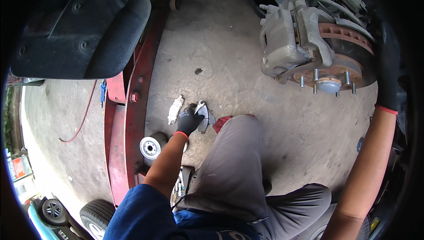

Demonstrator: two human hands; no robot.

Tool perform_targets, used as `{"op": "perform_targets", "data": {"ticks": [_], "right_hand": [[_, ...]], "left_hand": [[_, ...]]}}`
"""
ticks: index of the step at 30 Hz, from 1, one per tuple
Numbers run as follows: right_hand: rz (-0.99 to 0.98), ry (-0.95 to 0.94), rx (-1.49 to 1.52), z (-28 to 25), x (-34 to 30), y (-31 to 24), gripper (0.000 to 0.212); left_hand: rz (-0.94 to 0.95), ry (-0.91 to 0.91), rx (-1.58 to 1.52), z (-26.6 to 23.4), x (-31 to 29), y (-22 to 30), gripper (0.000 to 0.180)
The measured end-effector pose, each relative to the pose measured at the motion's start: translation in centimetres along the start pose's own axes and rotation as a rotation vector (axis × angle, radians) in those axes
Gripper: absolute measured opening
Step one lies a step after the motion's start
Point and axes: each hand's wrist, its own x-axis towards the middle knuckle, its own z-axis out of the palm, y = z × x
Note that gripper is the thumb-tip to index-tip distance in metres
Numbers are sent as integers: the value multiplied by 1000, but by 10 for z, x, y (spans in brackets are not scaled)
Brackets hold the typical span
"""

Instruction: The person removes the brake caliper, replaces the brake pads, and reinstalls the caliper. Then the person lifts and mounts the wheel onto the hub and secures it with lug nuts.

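My left hand [189, 120], in a black glove with a red cuff, is down at the floor with its fingers closed. The pale open end of a wrench [200, 105] sticks out beyond the fingers. Grey brake pads [204, 118] lie right beside and partly under this hand. Just left of it rests a whitish, elongated piece [176, 109], perhaps another pad. My right hand [388, 70], gloved the same way, is raised at the far right beside the brake disc [349, 48]. Its fingers are lost in the dark there. A brake caliper [282, 41] sits over the disc.
A red steel lift beam [134, 94] runs along the left. Against it stands a white-ended oil filter [150, 148]. Wheel studs [347, 78] project from the hub. A black plastic panel [84, 28] hangs at upper left; a red hose [85, 118] crosses the floor beyond the beam.
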Motion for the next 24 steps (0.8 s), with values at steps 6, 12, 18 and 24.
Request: {"op": "perform_targets", "data": {"ticks": [6, 12, 18, 24], "right_hand": [[-338, 80, -295, 2, -1, -6, 44], [-324, 51, -324, -2, -1, -17, 45], [-298, 8, -341, -2, 1, -4, 46], [-211, -12, -49, 1, 1, 3, 44]], "left_hand": [[-248, 204, -41, 42, -16, 41, 90], [-133, 190, -39, 35, 2, 41, 79], [40, 17, -312, 13, 8, 24, 55], [-155, 251, -236, -38, 34, -42, 86]]}}
